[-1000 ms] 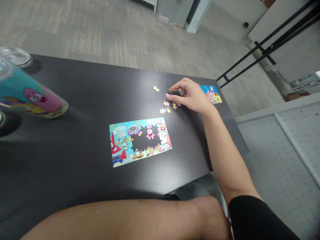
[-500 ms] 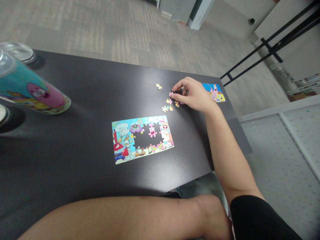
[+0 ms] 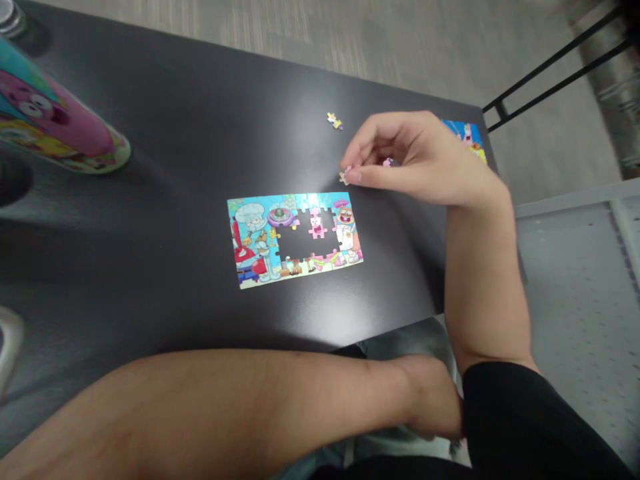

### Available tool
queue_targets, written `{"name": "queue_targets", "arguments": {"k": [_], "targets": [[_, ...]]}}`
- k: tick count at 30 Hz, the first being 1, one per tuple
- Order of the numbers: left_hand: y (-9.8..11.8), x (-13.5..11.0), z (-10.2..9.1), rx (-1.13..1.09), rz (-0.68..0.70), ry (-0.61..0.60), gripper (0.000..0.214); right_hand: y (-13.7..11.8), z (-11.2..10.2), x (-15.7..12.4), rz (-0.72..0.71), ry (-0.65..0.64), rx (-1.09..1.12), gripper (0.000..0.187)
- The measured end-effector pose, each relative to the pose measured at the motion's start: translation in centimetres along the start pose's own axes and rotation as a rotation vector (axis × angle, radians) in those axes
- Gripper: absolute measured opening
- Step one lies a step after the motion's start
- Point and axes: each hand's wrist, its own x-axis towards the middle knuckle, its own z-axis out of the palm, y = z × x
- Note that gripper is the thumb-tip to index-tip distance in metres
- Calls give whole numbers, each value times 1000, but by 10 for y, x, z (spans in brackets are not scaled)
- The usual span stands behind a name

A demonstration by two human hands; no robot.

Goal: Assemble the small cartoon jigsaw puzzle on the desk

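Note:
My right hand (image 3: 407, 157) is closed in a pinch, with a small light puzzle piece (image 3: 344, 176) between thumb and fingertips, just above the table. A bit of another pink piece (image 3: 387, 162) shows behind the thumb; whether it is in the hand or on the table I cannot tell. Below lies a partly assembled cartoon jigsaw puzzle (image 3: 253, 223), its frame joined around a dark gap, with a pink face piece (image 3: 317, 223) reaching down into it. My left hand (image 3: 435, 393) rests near my right elbow, its fingers hidden.
Yellowish loose pieces (image 3: 334, 121) lie beyond the puzzle. A blue picture card (image 3: 467, 137) is near the table's right end, partly behind my wrist. At left stands a cartoon-printed canister (image 3: 65, 127), with a round lid (image 3: 11, 19) behind it. A black metal rail (image 3: 555, 80) borders the right.
My right hand has lifted slightly and turned, now pinching a piece nearer the puzzle's upper right corner. The camera view has tilted down. My left arm stays put across the front.

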Motion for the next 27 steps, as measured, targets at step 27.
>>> {"name": "queue_targets", "arguments": {"k": [27], "targets": [[6,5,-6,-217,-80,85,31,-13,27,2,49,-399,-150,11]]}}
